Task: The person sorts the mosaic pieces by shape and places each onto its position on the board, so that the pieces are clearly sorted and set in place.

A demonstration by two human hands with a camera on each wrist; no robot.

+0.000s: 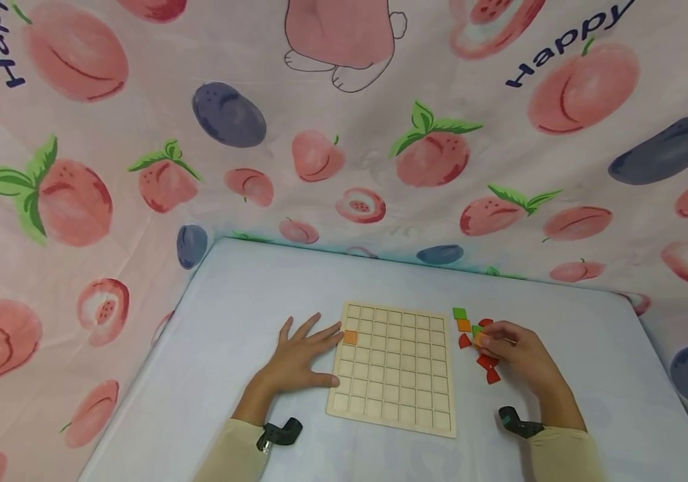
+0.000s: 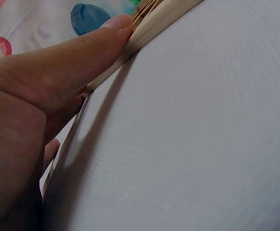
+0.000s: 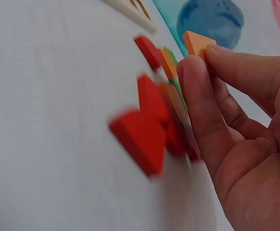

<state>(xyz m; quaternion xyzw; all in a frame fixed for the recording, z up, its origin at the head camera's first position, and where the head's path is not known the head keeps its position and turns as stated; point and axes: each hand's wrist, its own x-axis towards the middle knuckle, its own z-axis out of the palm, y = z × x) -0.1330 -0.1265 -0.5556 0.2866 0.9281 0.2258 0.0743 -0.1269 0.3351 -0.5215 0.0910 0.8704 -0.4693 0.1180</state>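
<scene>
A light wooden grid board [image 1: 393,369] lies on the white table, with one orange square tile [image 1: 350,337] in a cell near its upper left. My left hand [image 1: 301,358] rests at the board's left edge, fingers spread; in the left wrist view the thumb [image 2: 77,60] touches the board's side [image 2: 152,30]. Right of the board, my right hand [image 1: 521,351] pinches an orange tile [image 3: 197,44] between thumb and fingertips, above the table. Beneath and beside it lie several red quarter-round pieces [image 3: 139,139], a green square tile [image 1: 459,313] and another orange tile [image 1: 463,325].
The white table [image 1: 247,294] meets a fruit-printed cloth [image 1: 331,221] at the back and sides. A dark wrist strap mount [image 1: 283,432] sits on the left wrist, and a similar mount [image 1: 518,423] on the right.
</scene>
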